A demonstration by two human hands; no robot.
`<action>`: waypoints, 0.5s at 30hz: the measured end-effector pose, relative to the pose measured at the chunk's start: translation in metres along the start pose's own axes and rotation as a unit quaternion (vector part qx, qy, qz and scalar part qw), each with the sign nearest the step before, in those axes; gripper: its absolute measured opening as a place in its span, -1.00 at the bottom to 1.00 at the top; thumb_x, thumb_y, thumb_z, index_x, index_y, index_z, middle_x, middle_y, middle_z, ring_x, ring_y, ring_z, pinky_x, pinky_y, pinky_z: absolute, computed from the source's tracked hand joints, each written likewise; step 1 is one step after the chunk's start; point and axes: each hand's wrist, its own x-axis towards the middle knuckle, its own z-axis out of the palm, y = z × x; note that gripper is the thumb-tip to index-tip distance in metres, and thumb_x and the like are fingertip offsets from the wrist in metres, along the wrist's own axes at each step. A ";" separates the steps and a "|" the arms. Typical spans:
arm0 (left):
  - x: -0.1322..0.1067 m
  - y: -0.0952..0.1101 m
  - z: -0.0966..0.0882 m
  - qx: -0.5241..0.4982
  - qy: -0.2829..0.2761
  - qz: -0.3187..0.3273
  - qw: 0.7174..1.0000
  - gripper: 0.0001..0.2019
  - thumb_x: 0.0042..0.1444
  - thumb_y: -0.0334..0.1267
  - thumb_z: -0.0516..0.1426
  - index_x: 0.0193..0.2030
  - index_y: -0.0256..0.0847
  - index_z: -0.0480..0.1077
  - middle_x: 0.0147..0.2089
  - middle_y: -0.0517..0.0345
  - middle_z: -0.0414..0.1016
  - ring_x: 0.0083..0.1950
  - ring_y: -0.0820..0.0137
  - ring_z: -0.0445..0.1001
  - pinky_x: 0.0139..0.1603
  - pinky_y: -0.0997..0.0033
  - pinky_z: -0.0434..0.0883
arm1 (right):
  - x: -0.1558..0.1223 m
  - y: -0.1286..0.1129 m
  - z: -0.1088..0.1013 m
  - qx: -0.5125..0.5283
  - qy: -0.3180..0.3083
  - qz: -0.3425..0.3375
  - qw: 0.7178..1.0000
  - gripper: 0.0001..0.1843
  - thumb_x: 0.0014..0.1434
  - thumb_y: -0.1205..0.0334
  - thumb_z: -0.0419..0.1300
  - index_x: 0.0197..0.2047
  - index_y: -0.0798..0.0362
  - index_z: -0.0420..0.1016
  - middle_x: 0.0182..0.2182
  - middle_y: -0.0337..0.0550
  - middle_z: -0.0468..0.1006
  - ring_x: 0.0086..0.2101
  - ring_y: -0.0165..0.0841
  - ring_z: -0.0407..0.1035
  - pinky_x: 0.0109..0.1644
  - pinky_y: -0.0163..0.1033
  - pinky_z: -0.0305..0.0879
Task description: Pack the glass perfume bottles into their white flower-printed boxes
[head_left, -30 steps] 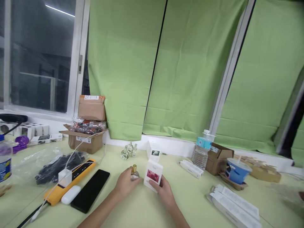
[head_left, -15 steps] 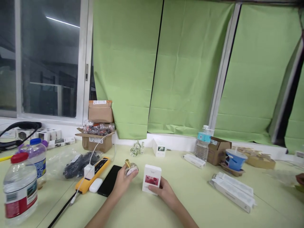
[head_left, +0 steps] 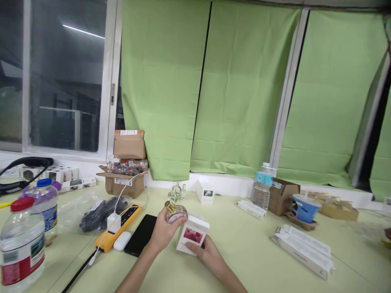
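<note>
A round clear-glass perfume bottle [head_left: 177,214] with a gold cap is gripped in my left hand [head_left: 162,232], tilted and raised above the table. My right hand [head_left: 208,253] holds a small white carton [head_left: 193,236] with a picture of pink-red flowers on its front. The carton leans to the right, and its upper left corner lies close behind the bottle; whether they touch I cannot tell. Further back, several small glass bottles [head_left: 173,196] stand near a white box [head_left: 205,192] with a flower picture.
On the left are a black phone [head_left: 142,236], a white case [head_left: 122,241], an orange power strip [head_left: 105,241] and capped plastic bottles [head_left: 23,248]. On the right lie long white boxes [head_left: 305,252], a blue cup [head_left: 304,209] and a water bottle [head_left: 261,191]. Part of another person's hand [head_left: 387,233] shows at the right edge.
The perfume bottle in my left hand has come up and right, nearer the carton. My right hand has tipped the carton, so its top now shows more.
</note>
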 end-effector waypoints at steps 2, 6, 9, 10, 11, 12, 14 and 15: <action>-0.002 0.004 -0.005 0.015 -0.022 -0.004 1.000 -0.63 0.00 -0.12 0.36 -0.11 -0.27 0.45 -0.16 -0.02 0.62 -0.13 0.25 0.58 -0.06 0.33 0.49 | -0.002 -0.001 0.001 -0.012 -0.004 -0.011 1.000 -0.33 -0.08 -0.11 0.47 0.01 0.12 0.54 0.00 0.06 0.62 0.02 0.04 0.48 0.18 0.08 0.32; -0.006 0.013 -0.015 0.052 -0.044 -0.021 0.997 -0.62 0.01 -0.11 0.35 -0.10 -0.27 0.44 -0.16 0.00 0.60 -0.16 0.27 0.56 -0.12 0.35 0.49 | -0.008 -0.010 0.003 -0.051 -0.014 -0.024 0.998 -0.35 -0.05 -0.11 0.44 0.02 0.10 0.54 -0.02 0.04 0.62 0.01 0.05 0.48 0.16 0.09 0.33; -0.006 0.018 -0.021 0.055 -0.065 -0.035 0.996 -0.61 0.00 -0.11 0.37 -0.12 -0.27 0.42 -0.20 0.02 0.59 -0.20 0.30 0.55 -0.19 0.40 0.47 | -0.012 -0.018 0.004 -0.080 -0.021 -0.032 0.996 -0.39 -0.02 -0.09 0.42 0.02 0.08 0.55 -0.04 0.03 0.63 -0.01 0.05 0.48 0.15 0.09 0.34; -0.006 0.019 -0.022 0.050 -0.074 -0.038 0.995 -0.61 0.00 -0.11 0.37 -0.13 -0.26 0.41 -0.21 0.02 0.59 -0.20 0.30 0.55 -0.21 0.41 0.47 | -0.014 -0.020 0.004 -0.089 -0.029 -0.042 0.995 -0.41 0.00 -0.08 0.41 0.02 0.08 0.55 -0.04 0.03 0.64 -0.01 0.04 0.48 0.14 0.09 0.34; -0.005 0.021 -0.024 0.044 -0.084 -0.041 0.995 -0.61 0.00 -0.12 0.37 -0.13 -0.26 0.40 -0.21 0.02 0.59 -0.20 0.30 0.55 -0.22 0.42 0.46 | -0.015 -0.022 0.004 -0.097 -0.036 -0.057 0.993 -0.43 0.03 -0.06 0.39 0.03 0.08 0.55 -0.04 0.02 0.63 -0.01 0.03 0.48 0.14 0.08 0.34; -0.004 0.023 -0.025 0.037 -0.094 -0.042 0.994 -0.61 0.00 -0.12 0.37 -0.13 -0.26 0.39 -0.21 0.02 0.59 -0.21 0.30 0.55 -0.23 0.43 0.46 | -0.015 -0.024 0.004 -0.107 -0.042 -0.074 0.991 -0.45 0.06 -0.05 0.38 0.05 0.07 0.54 -0.03 0.02 0.63 -0.01 0.02 0.48 0.13 0.07 0.35; -0.001 0.029 -0.027 0.025 -0.120 -0.045 0.991 -0.61 0.00 -0.12 0.37 -0.14 -0.26 0.38 -0.20 0.00 0.60 -0.21 0.30 0.55 -0.24 0.43 0.45 | -0.016 -0.027 0.005 -0.132 -0.045 -0.103 0.985 -0.47 0.11 -0.01 0.34 0.10 0.04 0.52 0.00 0.00 0.60 -0.01 -0.01 0.48 0.13 0.04 0.35; 0.002 0.033 -0.028 0.021 -0.136 -0.049 0.989 -0.61 0.00 -0.11 0.37 -0.14 -0.27 0.38 -0.20 -0.01 0.60 -0.22 0.30 0.55 -0.24 0.43 0.44 | -0.017 -0.029 0.004 -0.148 -0.042 -0.113 0.982 -0.47 0.12 0.00 0.33 0.13 0.02 0.50 0.03 -0.01 0.59 0.00 -0.03 0.47 0.12 0.02 0.35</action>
